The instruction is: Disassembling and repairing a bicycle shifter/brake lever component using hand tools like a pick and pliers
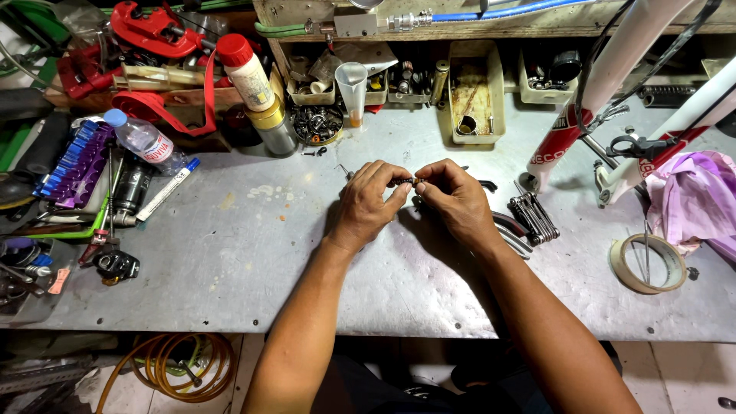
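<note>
Both forearms reach up from the bottom edge and converge over the middle of the grey metal tabletop [253, 253], the wrists angled inward so the two hands meet knuckle to knuckle. The left hand [370, 201] is curled palm-down, its fingers bent and its grip pressed together on the left end of a small dark part [409, 182], thumb and forefinger pinching it from the side. The right hand [452, 198] mirrors this pose, fingers folded over and its grip closed on the right end of the same part, so the piece is held level between the two sets of fingertips, just above the tabletop and slightly behind its centre. What the part is cannot be told; it is too small and mostly covered. Just right of the right hand lies a dark folding multi-tool [533, 218], fanned open, beside some curved metal levers partly hidden by the wrist. Farther right sits a roll of tape [648, 263], near a purple cloth [694, 195] and a white and red bicycle frame [606, 100]. On the left side, well apart from the hands, lie a clear plastic water bottle [142, 139], a white marker pen [167, 189] and a red-capped bottle [247, 73], with trays of small hardware along the back.
</note>
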